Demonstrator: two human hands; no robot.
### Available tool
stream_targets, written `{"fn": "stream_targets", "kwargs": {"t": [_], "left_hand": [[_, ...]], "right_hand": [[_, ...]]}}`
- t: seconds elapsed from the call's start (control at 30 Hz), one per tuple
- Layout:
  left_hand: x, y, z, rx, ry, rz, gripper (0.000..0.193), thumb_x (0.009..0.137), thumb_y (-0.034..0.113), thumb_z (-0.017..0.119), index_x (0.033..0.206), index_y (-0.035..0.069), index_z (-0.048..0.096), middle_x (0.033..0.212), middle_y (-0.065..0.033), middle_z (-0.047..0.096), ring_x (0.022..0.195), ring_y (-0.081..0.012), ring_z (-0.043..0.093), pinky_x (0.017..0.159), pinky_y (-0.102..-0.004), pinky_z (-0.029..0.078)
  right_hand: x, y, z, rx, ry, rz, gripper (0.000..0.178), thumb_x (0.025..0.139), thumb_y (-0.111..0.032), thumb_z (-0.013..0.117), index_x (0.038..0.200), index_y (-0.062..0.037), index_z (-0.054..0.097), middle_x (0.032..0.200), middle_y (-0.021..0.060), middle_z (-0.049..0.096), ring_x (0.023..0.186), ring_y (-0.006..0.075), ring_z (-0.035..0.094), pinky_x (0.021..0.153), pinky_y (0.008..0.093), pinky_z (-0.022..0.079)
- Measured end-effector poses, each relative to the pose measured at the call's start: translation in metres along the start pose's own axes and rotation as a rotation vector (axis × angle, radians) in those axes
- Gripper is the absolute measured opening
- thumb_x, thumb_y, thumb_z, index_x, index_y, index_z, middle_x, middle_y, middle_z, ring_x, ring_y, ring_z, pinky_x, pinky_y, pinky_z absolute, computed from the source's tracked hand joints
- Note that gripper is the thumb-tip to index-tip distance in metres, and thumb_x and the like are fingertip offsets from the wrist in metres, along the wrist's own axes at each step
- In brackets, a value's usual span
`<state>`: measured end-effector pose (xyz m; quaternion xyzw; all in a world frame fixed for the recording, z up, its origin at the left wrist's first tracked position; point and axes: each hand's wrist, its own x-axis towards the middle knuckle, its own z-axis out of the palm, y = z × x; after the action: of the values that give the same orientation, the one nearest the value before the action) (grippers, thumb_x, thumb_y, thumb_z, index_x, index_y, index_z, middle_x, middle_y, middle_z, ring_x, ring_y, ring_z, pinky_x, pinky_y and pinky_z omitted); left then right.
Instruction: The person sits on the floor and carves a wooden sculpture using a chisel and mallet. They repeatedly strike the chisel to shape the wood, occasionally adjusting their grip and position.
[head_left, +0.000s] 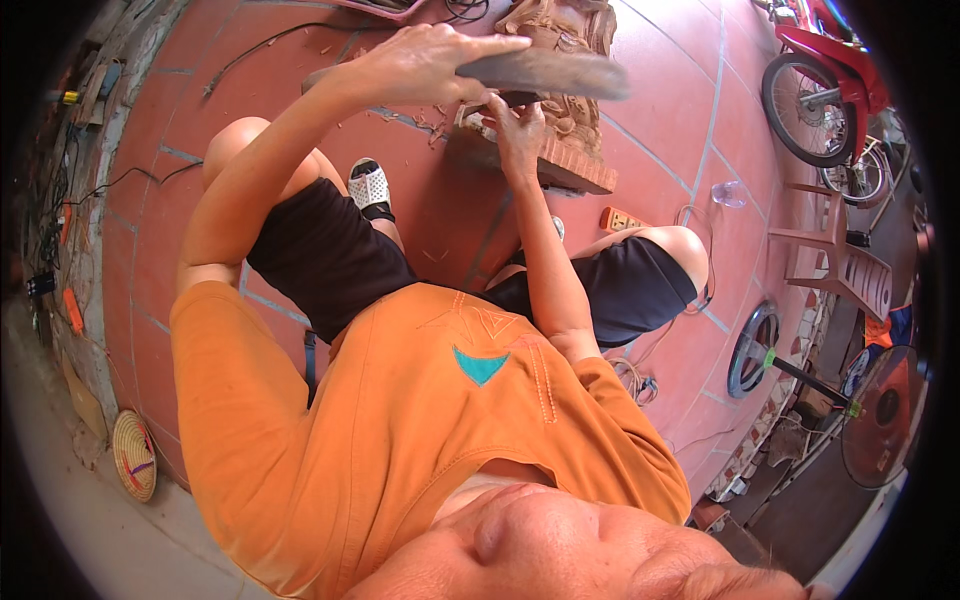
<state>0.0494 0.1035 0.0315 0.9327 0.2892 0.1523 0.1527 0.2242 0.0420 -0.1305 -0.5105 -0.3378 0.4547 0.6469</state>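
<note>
Head view: seems to be working the carved block (587,130), upper centre. Clutches a blurred bar (555,74) in the left hand (425,64); cannot tell the grip of the right hand (518,132). Calls next for steady strokes.

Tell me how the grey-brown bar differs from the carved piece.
The grey-brown bar is plain and slim; the carved piece is bulkier and covered in relief. The bar is greyer, while the carved piece is a warmer tan-brown. The bar is gripped in the left hand and looks blurred; the carved piece looks sharper. In this view, both appear close to the right hand.
</note>
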Motion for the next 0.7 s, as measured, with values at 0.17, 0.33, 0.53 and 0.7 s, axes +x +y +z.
{"fn": "stream_targets", "kwargs": {"t": [0.17,0.33,0.53,0.7], "left_hand": [[-0.003,0.001,0.000,0.170,-0.111,-0.079,0.078,0.085,0.024,0.074,0.157,0.027,0.045,0.090,-0.0188,0.074,0.079,-0.0336,0.072,0.074,-0.0469,0.057],[-0.008,-0.009,-0.019,0.057,-0.042,-0.198,0.076,0.086,0.024,0.076,0.156,0.022,0.047,0.088,-0.0147,0.074,0.070,-0.0258,0.070,0.067,-0.0412,0.055],[0.007,-0.008,-0.034,-0.403,0.339,-0.081,0.067,0.090,0.023,0.075,0.151,0.009,0.051,0.095,-0.0134,0.071,0.072,-0.0218,0.067,0.067,-0.0344,0.053],[0.009,0.016,-0.058,-1.159,0.215,-0.330,0.058,0.093,0.023,0.076,0.143,0.001,0.055,0.086,-0.0010,0.065,0.060,-0.0072,0.058,0.056,-0.0240,0.051]], "right_hand": [[0.012,0.006,-0.030,0.267,0.072,0.264,0.029,0.091,-0.007,0.072,0.117,-0.0009,0.060,0.102,0.0139,0.071,0.082,0.0267,0.075,0.072,0.0343,0.064],[0.016,-0.009,-0.034,0.194,0.141,0.174,0.023,0.093,-0.013,0.067,0.109,-0.0038,0.053,0.085,0.0085,0.068,0.067,0.0218,0.070,0.062,0.0380,0.062],[0.016,0.006,-0.023,-0.111,-0.014,0.022,0.015,0.092,-0.018,0.070,0.095,-0.0114,0.056,0.071,-0.0001,0.052,0.058,0.0140,0.053,0.056,0.0326,0.049],[0.001,0.008,0.000,-0.761,-0.060,-0.356,0.023,0.082,-0.010,0.079,0.104,-0.0082,0.071,0.087,0.0179,0.070,0.078,0.0362,0.068,0.070,0.0418,0.052]]}}
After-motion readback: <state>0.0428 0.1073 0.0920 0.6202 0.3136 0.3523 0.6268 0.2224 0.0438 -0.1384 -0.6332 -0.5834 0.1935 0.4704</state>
